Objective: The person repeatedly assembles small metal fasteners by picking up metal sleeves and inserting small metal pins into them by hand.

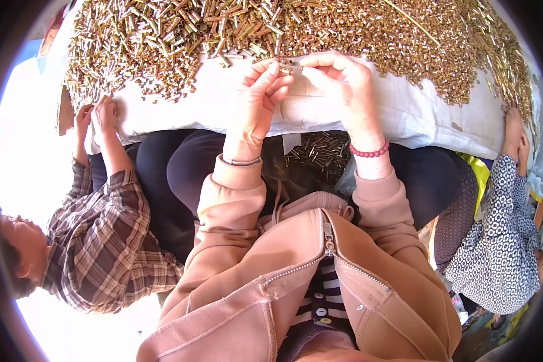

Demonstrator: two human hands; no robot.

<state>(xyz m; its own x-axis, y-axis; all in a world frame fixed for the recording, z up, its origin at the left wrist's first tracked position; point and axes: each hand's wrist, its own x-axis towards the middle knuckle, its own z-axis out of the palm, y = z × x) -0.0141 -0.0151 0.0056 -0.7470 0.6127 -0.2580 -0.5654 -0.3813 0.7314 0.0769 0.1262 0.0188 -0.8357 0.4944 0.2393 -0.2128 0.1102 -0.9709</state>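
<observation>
My left hand (pixel 260 99) is raised over the near edge of the cloth-covered table, its fingers curled and pinched on a small brass-coloured metal tube piece (pixel 286 70). Facing it, my right hand (pixel 347 84) has thumb and forefinger brought together close to that piece. Whatever lies between those right fingertips is too small to make out. Just beyond both hands spreads a heap of short brass-coloured metal sleeves (pixel 338 36). Longer metal tubes (pixel 157 24) are heaped to the far left.
White cloth (pixel 404 111) covers the table's near side. A thin stick (pixel 413 23) lies on the heap. Below the edge, between my knees, are more metal tubes (pixel 320 154). A person in a plaid shirt (pixel 102 241) works at left, another in a patterned sleeve (pixel 498 241) at right.
</observation>
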